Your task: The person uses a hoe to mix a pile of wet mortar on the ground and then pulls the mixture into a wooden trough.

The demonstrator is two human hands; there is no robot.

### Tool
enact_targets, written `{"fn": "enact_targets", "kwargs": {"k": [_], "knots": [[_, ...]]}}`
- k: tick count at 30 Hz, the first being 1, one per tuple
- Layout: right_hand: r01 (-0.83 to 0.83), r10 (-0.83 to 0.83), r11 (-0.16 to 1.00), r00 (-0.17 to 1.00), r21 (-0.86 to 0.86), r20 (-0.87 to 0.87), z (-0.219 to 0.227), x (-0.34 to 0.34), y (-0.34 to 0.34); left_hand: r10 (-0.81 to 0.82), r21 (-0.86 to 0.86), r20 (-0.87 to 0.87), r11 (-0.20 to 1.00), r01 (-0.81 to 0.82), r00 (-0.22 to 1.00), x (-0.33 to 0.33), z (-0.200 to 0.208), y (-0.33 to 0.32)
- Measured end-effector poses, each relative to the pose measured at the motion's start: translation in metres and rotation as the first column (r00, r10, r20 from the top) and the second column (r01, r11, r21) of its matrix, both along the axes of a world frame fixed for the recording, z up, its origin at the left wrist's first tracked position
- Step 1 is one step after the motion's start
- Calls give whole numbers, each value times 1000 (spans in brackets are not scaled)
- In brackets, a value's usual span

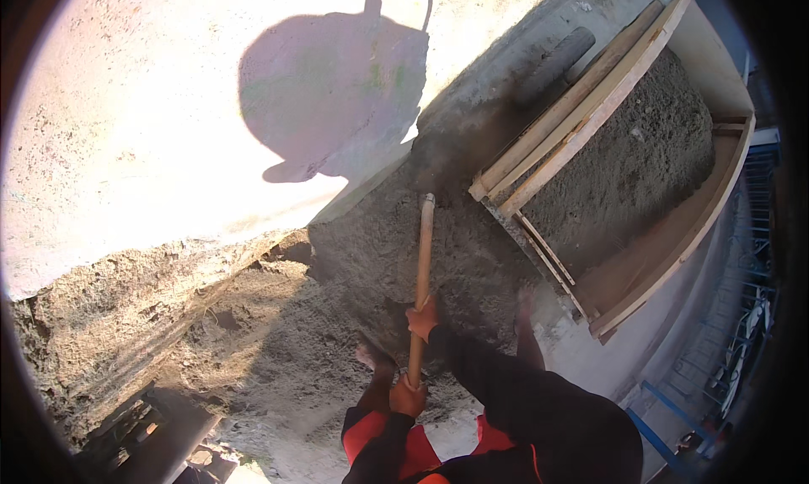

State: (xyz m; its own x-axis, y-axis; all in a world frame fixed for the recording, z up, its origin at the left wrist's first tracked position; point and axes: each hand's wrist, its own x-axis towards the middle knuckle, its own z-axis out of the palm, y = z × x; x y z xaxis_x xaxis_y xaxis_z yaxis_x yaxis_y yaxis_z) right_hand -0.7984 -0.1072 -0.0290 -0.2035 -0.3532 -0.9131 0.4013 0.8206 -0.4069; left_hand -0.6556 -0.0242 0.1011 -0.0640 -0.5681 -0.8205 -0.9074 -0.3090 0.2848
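Note:
Both my hands grip a long wooden tool handle [424,256] that points away from me over a patch of grey sand-like material [362,248]. My right hand [423,317] is closed around its middle, while my left hand [408,397] wraps the near end, close to my body. A pale collar shows at the far tip. The tool's head cannot be made out in the dark material, so its kind is unclear. My bare feet stand on either side of the handle.
At the right stands a wooden box frame [590,117] holding a grey heap [632,160]. A sunlit wall [126,147] with a broken lower edge runs along the left. Wood pieces [160,442] lie at the lower left, and blue metal railings [758,206] are at the far right.

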Motion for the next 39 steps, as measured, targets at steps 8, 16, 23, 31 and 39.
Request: {"fn": "enact_targets", "kwargs": {"k": [8,16,23,31,39], "knots": [[78,-78,997,997,-18,28,46,24,92,5,109,105,994,-17,995,39,19,97],[155,-212,972,904,-178,-371,-68,-55,-78,-118,-35,-132,993,114,984,-42,-102,-93],[241,-299,953,844,-185,-444,-119,-75,-187,-358,-215,-12,913,348,934,-45,-116,-232],[160,-166,986,974,-52,-151,-68,3,-105,-243,-23,83,969,246,966,7,-44,-142],[-4,5,1000,996,-6,88,115,48,89,-62,135,187,990,37,980,67,78,110]]}}
